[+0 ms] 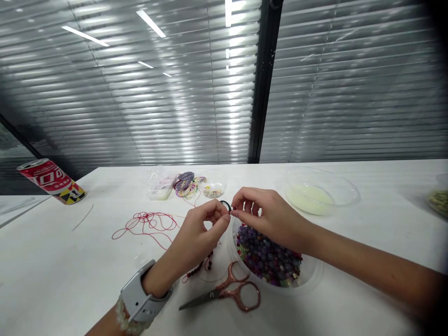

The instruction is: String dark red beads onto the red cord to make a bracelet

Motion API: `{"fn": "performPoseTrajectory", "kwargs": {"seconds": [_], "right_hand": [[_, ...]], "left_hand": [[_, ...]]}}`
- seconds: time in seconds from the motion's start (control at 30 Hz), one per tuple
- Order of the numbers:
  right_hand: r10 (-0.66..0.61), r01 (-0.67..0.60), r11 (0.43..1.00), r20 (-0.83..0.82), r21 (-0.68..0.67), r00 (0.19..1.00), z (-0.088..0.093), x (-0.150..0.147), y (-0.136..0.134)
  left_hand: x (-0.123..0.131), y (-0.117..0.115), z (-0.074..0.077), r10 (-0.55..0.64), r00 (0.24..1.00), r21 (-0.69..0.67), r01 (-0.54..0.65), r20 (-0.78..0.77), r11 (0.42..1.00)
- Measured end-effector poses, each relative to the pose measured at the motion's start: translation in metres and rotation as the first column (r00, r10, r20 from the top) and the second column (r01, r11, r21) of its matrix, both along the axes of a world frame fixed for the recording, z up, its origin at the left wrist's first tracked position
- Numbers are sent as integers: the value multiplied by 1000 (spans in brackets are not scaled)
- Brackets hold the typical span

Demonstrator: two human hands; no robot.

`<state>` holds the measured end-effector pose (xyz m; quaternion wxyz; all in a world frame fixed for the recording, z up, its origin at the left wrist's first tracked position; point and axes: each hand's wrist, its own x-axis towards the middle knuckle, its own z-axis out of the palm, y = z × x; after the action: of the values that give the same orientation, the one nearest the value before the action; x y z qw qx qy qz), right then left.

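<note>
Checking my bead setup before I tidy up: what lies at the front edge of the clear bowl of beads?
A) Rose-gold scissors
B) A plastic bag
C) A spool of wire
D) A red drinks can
A. The rose-gold scissors lie with their handles at the front edge of the clear bowl of beads.

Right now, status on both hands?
Left hand, right hand pinching small black ring. Clear plastic bowl of purple beads below. Rose-gold scissors beside bowl, not in the way.

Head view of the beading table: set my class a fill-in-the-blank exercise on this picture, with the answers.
The left hand pinches a small black ring above a clear bowl of round ____.
A grey watch is strapped to the ____ wrist.
A red can lies on its ____.

Answers: beads; left; side.
</note>
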<state>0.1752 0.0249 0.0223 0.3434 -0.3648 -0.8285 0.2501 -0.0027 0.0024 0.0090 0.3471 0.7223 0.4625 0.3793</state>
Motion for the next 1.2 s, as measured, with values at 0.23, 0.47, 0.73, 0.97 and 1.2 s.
{"fn": "performPoseTrajectory", "kwargs": {"seconds": [0.23,0.47,0.73,0.97,1.2], "right_hand": [[66,-86,982,-120,-169,991,1,0,2],[54,-93,961,-152,-259,987,1,0,3],[61,-200,864,-300,-461,952,1,0,11],[5,-149,935,-409,-321,913,23,15,11],[3,1,1000,-528,7,849,62,35,-20]], "left_hand": [[0,-2,2,-2,1000,22,1,20,1000],[0,-2,3,-4,1000,28,4,26,1000],[0,-2,4,-6,998,74,1,61,997],[0,-1,2,-5,997,88,-1,75,996],[-1,-3,-2,-24,991,77,14,129,997]]}}
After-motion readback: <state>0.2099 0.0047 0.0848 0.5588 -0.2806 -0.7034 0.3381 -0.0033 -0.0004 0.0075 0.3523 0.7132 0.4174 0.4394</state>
